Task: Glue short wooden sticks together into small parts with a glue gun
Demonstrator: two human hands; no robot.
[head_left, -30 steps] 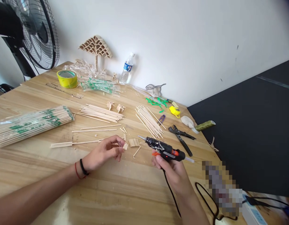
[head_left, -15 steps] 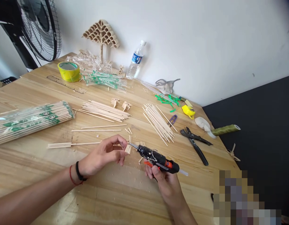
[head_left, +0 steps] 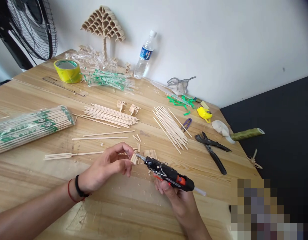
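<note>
My left hand [head_left: 114, 163] pinches a small piece made of short wooden sticks [head_left: 134, 158] between thumb and fingers. A black glue gun [head_left: 166, 171] with orange parts is gripped in my right hand [head_left: 171, 195]. Its metal nozzle points left and meets or nearly touches the piece; the exact contact is too small to tell. Just behind the nozzle, a row of short sticks [head_left: 150, 154] lies on the table. Loose short sticks [head_left: 137, 137] lie beyond my left fingers. Longer sticks joined at one end [head_left: 58, 155] rest left of that hand.
Stick bundles [head_left: 110, 115] [head_left: 170, 128] lie mid-table. Packaged sticks [head_left: 34, 128] are left. Tape [head_left: 67, 71], a bottle [head_left: 145, 56] and a stick tree model [head_left: 104, 28] stand behind. Pliers [head_left: 211, 150] lie right. A fan [head_left: 34, 26] stands back left; the lower right is pixelated.
The camera view has shifted slightly. The nozzle and the small piece are still together, a little further left in view, and more of the row of short sticks shows.
</note>
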